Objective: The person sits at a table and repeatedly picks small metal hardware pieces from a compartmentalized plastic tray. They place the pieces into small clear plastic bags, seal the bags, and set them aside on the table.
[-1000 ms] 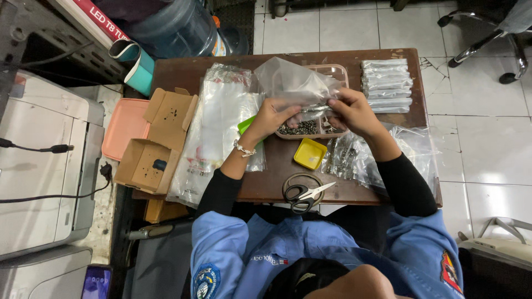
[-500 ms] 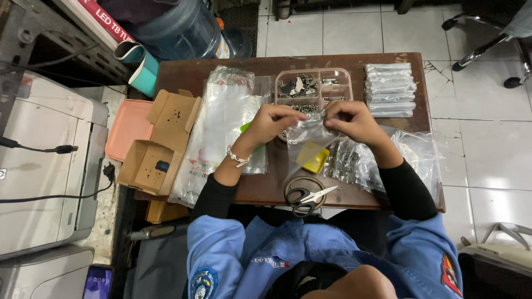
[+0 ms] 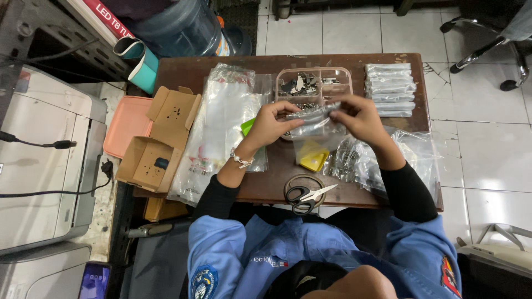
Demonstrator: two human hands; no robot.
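Both hands hold one small clear plastic bag point(image 3: 317, 128) above the brown table point(image 3: 183, 75). My left hand point(image 3: 272, 123) pinches the bag's left top edge, and my right hand point(image 3: 359, 116) pinches the right top edge. Small metal parts show inside near the top of the bag. Just behind the hands sits a clear compartment tray point(image 3: 313, 83) with metal parts. A yellow square dish point(image 3: 312, 157) lies under the bag.
A pile of empty clear bags point(image 3: 217, 130) lies left of the hands, filled bags point(image 3: 389, 88) are stacked at the back right, and more bags of metal parts point(image 3: 366, 163) lie at the right. Scissors point(image 3: 306, 194) rest on a tape ring near the front edge. Open cardboard boxes point(image 3: 155, 141) stand left.
The hands have lifted the bag off the tray and drawn it toward me, now stretched between both hands; the tray's compartments are uncovered.
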